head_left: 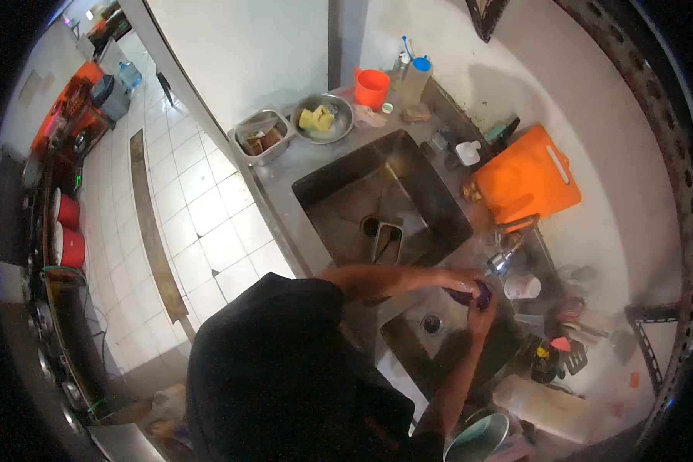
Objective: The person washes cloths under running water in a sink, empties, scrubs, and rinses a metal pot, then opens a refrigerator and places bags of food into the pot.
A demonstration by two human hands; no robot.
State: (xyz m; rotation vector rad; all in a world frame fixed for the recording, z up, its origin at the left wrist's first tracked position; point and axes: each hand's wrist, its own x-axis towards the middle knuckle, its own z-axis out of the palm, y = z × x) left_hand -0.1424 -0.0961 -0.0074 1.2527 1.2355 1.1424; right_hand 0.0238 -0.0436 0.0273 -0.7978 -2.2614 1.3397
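My left hand (466, 279) and my right hand (481, 309) come together over the near sink basin (420, 362), just below the faucet (502, 260). Between them is a dark purple rounded thing (481, 292), gripped from both sides; its kind is not clear, and my fingers hide part of it. Water seems to wet my left hand. A drain (431, 323) shows in the basin floor under my forearms. Beside the faucet stands a white tub (522, 286).
An orange cutting board (531, 173) leans on the wall behind the faucet. The other basin (339, 192) holds a small metal container (387, 242). On the counter are a metal bowl (346, 127), a metal pan (242, 150) and an orange-red mug (372, 88). Utensils, including a spatula (575, 358), crowd the right side.
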